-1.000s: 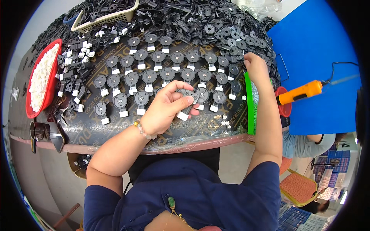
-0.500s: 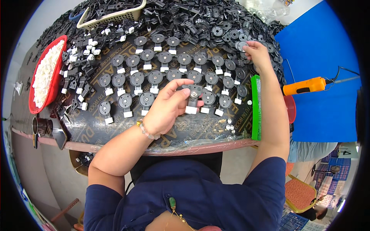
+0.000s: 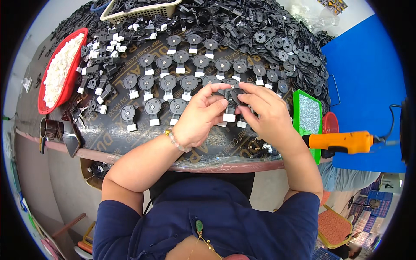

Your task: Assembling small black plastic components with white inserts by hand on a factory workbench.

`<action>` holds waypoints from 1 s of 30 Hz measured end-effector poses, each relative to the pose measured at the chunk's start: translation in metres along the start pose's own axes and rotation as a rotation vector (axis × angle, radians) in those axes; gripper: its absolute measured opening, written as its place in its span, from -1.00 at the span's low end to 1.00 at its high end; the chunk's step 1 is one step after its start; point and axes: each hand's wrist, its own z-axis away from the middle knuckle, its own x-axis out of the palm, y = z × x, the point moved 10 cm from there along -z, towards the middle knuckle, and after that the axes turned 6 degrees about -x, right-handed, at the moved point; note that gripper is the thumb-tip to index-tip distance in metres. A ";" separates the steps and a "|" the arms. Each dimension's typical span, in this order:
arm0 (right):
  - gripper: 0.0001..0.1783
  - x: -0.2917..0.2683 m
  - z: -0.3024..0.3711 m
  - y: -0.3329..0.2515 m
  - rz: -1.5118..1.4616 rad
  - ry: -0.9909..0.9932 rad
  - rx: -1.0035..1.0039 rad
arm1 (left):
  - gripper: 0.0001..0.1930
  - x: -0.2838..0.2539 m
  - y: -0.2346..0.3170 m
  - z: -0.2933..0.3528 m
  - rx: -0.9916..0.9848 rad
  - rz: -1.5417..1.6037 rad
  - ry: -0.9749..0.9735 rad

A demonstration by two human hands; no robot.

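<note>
Between the thumb and fingers of my left hand [image 3: 200, 116] is a small black plastic bracket with a white block [image 3: 229, 117] at its lower end. My right hand [image 3: 269, 113] pinches a round black disc [image 3: 237, 95] against the upper part of that bracket. My fingers hide part of both pieces. Beyond and to the left of my hands, several assembled black pieces [image 3: 152, 107] stand in rows on the dark table [image 3: 108, 141], each with a disc on top and a white block below.
A red basket [image 3: 82, 47] of white blocks stands left. Black discs [image 3: 297, 58] and brackets heap at the back, beside a cream basket [image 3: 143, 16]. At right are a green tray [image 3: 297, 108] of tiny metal pieces, an orange electric screwdriver [image 3: 346, 142] and a red bowl [image 3: 331, 123].
My right hand has come back from the disc pile with a disc and now meets my left hand at the bracket. The orange screwdriver has swung lower, and the view has shifted.
</note>
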 end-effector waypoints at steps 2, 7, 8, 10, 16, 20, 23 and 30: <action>-0.70 0.004 0.001 -0.004 0.003 -0.051 0.002 | -0.61 -0.004 0.001 0.001 0.010 0.000 0.025; -0.63 0.004 0.005 -0.001 -0.038 -0.047 0.026 | -0.64 -0.001 0.003 0.003 0.000 -0.034 0.028; -0.59 0.004 0.005 0.001 -0.085 -0.043 0.050 | -0.64 -0.001 0.002 0.002 0.001 -0.033 0.029; -0.55 0.003 0.007 0.005 -0.119 -0.007 0.074 | -0.66 -0.001 0.002 0.002 0.020 -0.046 0.020; -0.46 0.001 0.011 0.009 -0.169 0.048 0.115 | -0.66 0.000 0.000 0.001 0.018 -0.068 0.021; -0.45 0.005 0.008 0.004 -0.185 0.024 0.102 | -0.66 0.001 -0.002 0.000 0.028 -0.138 -0.004; -0.45 0.005 0.010 0.007 -0.197 0.018 0.113 | -0.66 0.002 -0.003 0.000 0.017 -0.185 -0.024; -0.45 0.001 0.009 0.003 -0.220 -0.014 0.117 | -0.64 0.006 -0.005 0.000 0.036 -0.163 -0.051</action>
